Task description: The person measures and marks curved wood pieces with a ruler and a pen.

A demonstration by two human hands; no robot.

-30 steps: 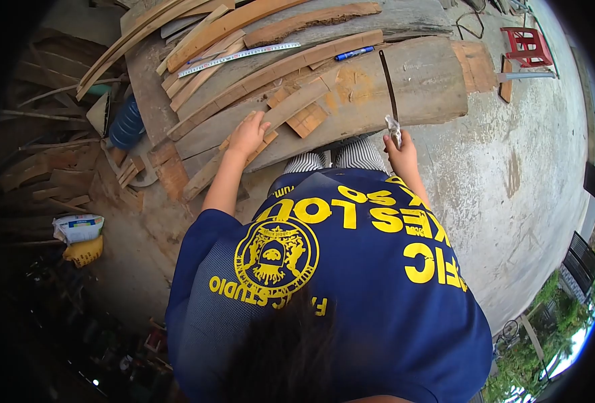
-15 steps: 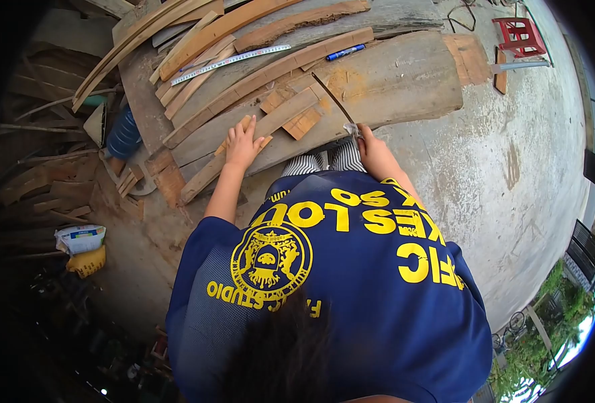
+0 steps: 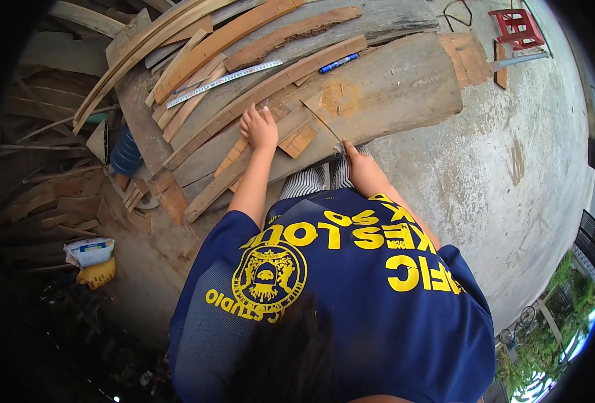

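Observation:
My right hand (image 3: 364, 170) is closed around the near end of a narrow saw (image 3: 323, 123), whose teeth are too small to make out. Something pale and see-through is at its grip. The blade lies across the far end of a long wooden strip (image 3: 218, 190). Over this strip, left of the saw, my left hand (image 3: 260, 127) rests with bent fingers at its far edge; the fingertips are partly hidden. Beneath the strip is a short orange-brown wood block (image 3: 299, 142), and a thin wooden wedge (image 3: 231, 158) lies beside it. All rest on a wide grey plank (image 3: 405, 84).
Beyond the strip lie a blue marker (image 3: 339, 64), a white measuring tape (image 3: 223, 82) and several curved boards (image 3: 227, 50). A red plastic stool (image 3: 515, 29) stands on the concrete floor at far right. Scrap wood and a white-and-yellow bag (image 3: 90, 262) are at left.
My left hand has moved right and farther along the strip, towards the saw. My right hand and the saw have shifted slightly left and nearer to me.

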